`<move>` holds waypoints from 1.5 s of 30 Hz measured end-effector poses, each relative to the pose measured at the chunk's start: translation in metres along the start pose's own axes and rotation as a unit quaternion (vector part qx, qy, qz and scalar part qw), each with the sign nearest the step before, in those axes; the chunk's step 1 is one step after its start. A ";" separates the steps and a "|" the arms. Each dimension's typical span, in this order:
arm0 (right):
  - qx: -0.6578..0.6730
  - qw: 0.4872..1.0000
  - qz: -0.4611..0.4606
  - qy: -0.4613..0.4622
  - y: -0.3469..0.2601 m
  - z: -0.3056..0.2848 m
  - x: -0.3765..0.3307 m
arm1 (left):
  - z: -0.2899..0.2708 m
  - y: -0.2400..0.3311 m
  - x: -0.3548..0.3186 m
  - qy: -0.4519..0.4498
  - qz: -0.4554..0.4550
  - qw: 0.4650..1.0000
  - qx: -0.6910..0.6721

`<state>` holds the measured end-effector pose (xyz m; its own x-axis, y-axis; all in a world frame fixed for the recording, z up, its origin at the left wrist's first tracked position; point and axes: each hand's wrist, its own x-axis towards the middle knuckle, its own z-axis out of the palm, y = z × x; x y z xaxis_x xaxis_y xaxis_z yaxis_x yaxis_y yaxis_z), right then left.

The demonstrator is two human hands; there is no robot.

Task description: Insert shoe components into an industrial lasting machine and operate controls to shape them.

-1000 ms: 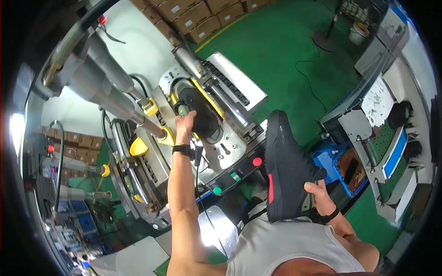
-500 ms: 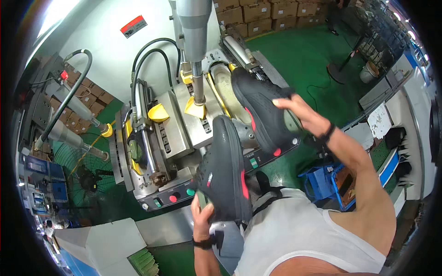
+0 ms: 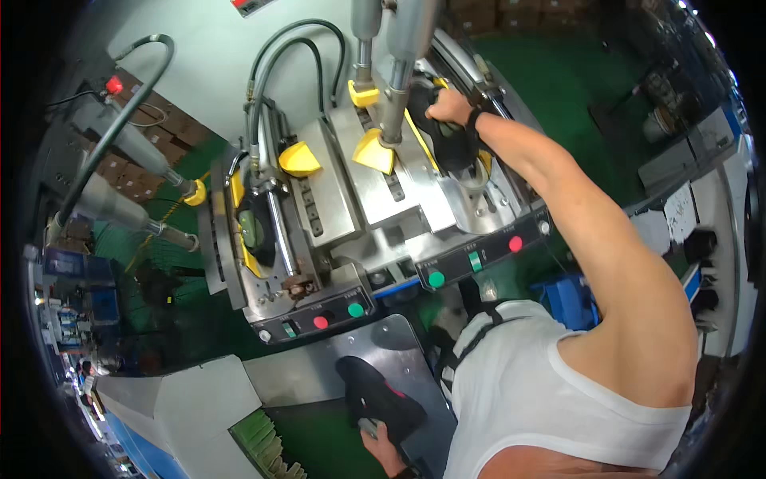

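Note:
Low at the front, my left hand [image 3: 384,449] is closed on the grey-green shoe last at the heel of a black shoe [image 3: 377,395] with a red accent. That shoe is over a metal plate [image 3: 315,357]. My right arm reaches far forward, and my right hand [image 3: 452,107] grips another black shoe [image 3: 453,148] from above. This second shoe sits in the right-hand bed of a two-station shoe press [image 3: 375,188]; my hand hides part of it. In the left bed lies a dark shoe [image 3: 257,231] with a green last showing.
Yellow pads [image 3: 373,152] tip the press rods beside my right hand. Control panels with green and red buttons [image 3: 436,279] line the press front. Black hoses [image 3: 297,44] arch behind. A white bin with green pieces [image 3: 262,447] stands front left, a blue crate [image 3: 565,299] at right.
My right hand has carried its shoe forward into the right bed of the press. My left hand has drawn the other shoe back and down toward the metal plate.

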<state>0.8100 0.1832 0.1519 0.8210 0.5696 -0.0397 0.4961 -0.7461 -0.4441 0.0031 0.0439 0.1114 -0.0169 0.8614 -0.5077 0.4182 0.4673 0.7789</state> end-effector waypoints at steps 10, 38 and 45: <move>-0.052 0.995 -0.037 -0.072 0.009 -0.012 0.001 | 0.072 -0.033 0.053 0.088 0.087 0.885 0.449; -0.030 0.998 -0.009 -0.058 0.028 0.028 -0.126 | 0.083 -0.023 0.044 0.107 0.109 0.903 0.402; -0.056 0.984 -0.165 0.021 0.052 0.038 -0.113 | 0.079 -0.052 0.059 0.119 0.123 0.898 0.406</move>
<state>0.7323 0.0937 0.0993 0.6198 0.7741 0.1293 0.7639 -0.5572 -0.3257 0.0525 0.0550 0.0117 0.0138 0.9821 -0.1879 0.9585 0.0406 0.2823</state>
